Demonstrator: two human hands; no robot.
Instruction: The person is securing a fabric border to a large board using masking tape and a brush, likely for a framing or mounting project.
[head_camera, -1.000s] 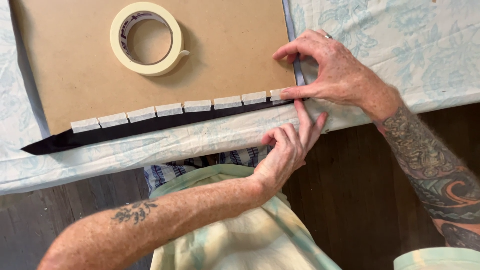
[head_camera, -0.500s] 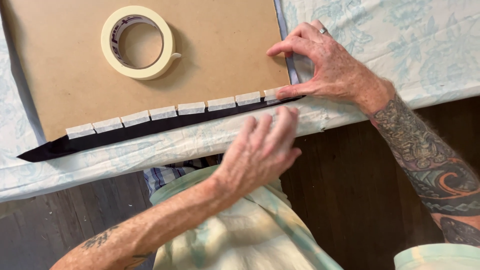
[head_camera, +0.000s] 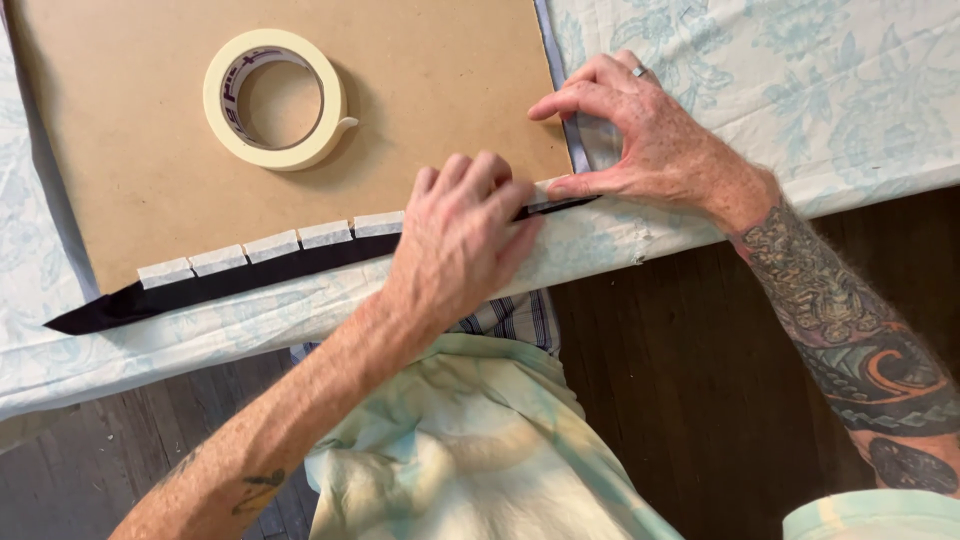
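A long black strip (head_camera: 230, 285) lies along the near edge of a brown board (head_camera: 440, 80), held to it by several short pieces of masking tape (head_camera: 270, 245). My left hand (head_camera: 455, 245) lies flat, palm down, over the strip and the tape pieces near its right part, fingers together. My right hand (head_camera: 650, 150) rests at the board's right corner. Its thumb pins the strip's pointed right end (head_camera: 560, 207), the index finger is lifted, and the other fingers lie on the cloth.
A roll of cream masking tape (head_camera: 215, 100) lies flat on the board at upper left. The board sits on a pale blue patterned cloth (head_camera: 800, 90) covering the table. Below the table edge are dark wooden floor (head_camera: 660, 400) and my light green shirt (head_camera: 450, 450).
My left hand has moved from beside the right hand, leftward and up onto the strip, and now covers the tape pieces at its right part. The right hand has stayed on the strip's end.
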